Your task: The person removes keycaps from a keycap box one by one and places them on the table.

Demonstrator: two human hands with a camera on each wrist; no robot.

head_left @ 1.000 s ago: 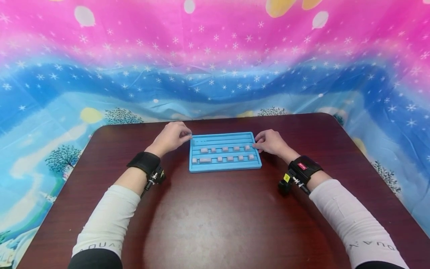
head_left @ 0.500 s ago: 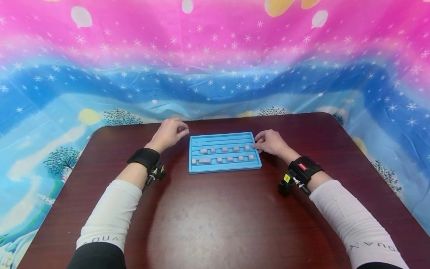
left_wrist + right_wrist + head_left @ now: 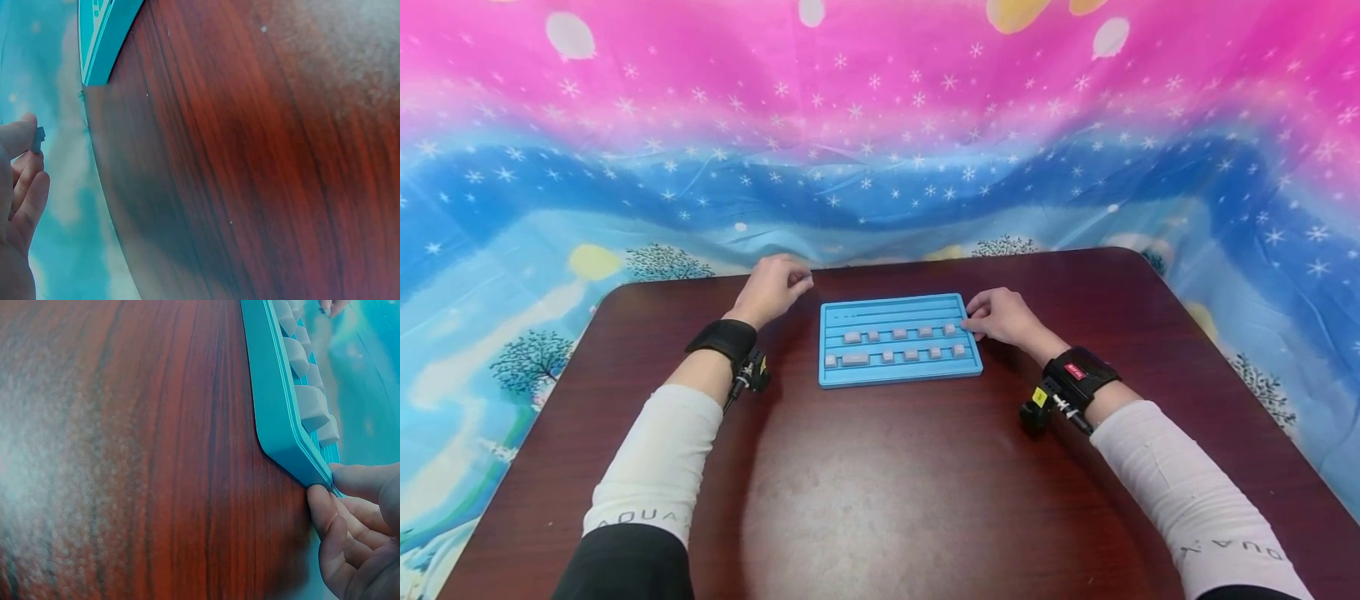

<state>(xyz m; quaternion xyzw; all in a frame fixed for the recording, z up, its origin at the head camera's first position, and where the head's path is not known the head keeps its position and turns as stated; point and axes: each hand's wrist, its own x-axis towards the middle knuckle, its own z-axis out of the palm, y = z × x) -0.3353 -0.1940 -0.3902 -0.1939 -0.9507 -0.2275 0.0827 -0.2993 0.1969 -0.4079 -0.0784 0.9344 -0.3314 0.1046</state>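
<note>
Tray point(image 3: 901, 380) between left hand point(image 3: 772, 289) and right hand point(image 3: 1006, 320), its long axis running left to right.
On the tabletop point(image 3: 880, 500), its right edge is pinched by the right hand; the left, off beyond its far left corner, pinches a small piece point(image 3: 38, 140).

Snow-patterned cloth point(image 3: 865, 108) hangs in soft folds behind the surface point(image 3: 910, 483) and down both sides, hot pink up top, fading to blue (even balloons point(image 3: 570, 36) and bare-looking trees point(image 3: 535, 365) in the print). A whitish glare point(image 3: 820, 508) lies across the dark reddish wood grain.
</note>
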